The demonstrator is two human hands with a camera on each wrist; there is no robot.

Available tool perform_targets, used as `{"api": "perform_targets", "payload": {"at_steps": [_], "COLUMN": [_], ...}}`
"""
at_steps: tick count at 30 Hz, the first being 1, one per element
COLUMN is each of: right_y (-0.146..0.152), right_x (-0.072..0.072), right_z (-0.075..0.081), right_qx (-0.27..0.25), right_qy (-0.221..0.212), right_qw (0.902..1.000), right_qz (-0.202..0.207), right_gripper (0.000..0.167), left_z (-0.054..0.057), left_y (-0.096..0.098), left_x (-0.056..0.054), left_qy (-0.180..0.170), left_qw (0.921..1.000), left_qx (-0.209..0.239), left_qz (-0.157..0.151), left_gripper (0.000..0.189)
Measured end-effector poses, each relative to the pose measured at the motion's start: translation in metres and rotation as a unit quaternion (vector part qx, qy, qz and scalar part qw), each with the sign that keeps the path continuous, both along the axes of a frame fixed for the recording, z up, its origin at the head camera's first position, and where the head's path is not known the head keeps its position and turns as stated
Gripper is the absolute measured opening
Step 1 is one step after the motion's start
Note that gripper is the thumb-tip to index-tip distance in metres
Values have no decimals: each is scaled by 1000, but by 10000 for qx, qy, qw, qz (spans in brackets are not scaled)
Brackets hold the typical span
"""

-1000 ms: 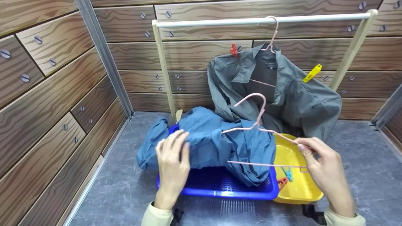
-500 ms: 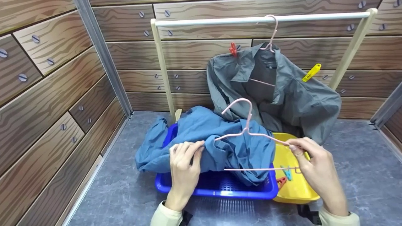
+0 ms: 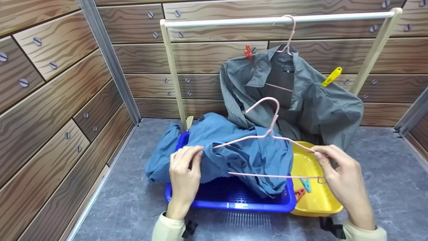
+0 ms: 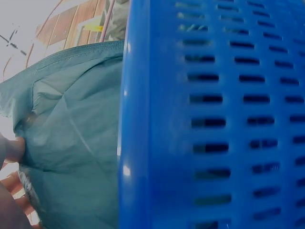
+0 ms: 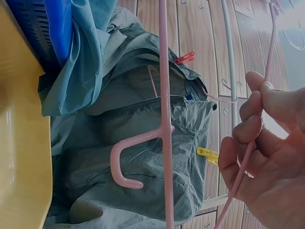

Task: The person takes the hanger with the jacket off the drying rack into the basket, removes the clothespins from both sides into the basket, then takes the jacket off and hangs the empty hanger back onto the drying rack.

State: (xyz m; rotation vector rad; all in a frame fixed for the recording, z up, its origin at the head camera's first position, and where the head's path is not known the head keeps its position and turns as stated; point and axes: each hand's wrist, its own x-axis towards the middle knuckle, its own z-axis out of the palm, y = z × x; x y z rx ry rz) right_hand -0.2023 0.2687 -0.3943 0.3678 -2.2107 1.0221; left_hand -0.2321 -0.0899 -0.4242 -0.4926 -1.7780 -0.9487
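We are holding one pink hanger [image 3: 269,132] over one blue basket [image 3: 240,206], its long axis running left to right, its hook [image 3: 278,107] standing up with the tip pointing left. Our hands are working apart: the right hand [image 3: 346,179] is pinching the hanger's right end, the left hand [image 3: 184,174] the edge of one blue garment [image 3: 214,129] heaped across the basket; the hanger's left end is sitting inside its cloth. Behind, one grey shirt [image 3: 321,110] is hanging from one rack [image 3: 214,22] on a second hanger [image 3: 293,31], carrying one red peg [image 3: 247,52] and one yellow peg [image 3: 331,77]. One teal peg [image 3: 306,185] and another red peg [image 3: 300,194] are lying in one yellow tray [image 3: 324,201] on the tabletop [image 3: 123,207].
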Motion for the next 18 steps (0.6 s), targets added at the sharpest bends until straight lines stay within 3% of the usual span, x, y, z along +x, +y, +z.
{"api": "perform_targets", "payload": {"at_steps": [5, 10, 14, 18], "right_y": [2, 4, 5, 4], "right_x": [0, 0, 0, -1], "right_z": [0, 1, 1, 1], "right_qx": [-24, 21, 51, 41], "right_qy": [32, 86, 206, 337], "right_qw": [10000, 10000, 9998, 9994], "right_qz": [-9, -38, -35, -17], "right_gripper": [15, 15, 16, 18], "left_z": [-1, -3, -4, -6], "left_y": [-8, -13, -15, -11], "left_x": [-3, -6, -8, -7], "left_qy": [-167, -99, -116, -365], "left_qw": [9997, 9995, 9984, 9949], "left_qx": [149, 253, 288, 332], "left_qz": [43, 149, 472, 874], "left_gripper": [9, 11, 10, 10]}}
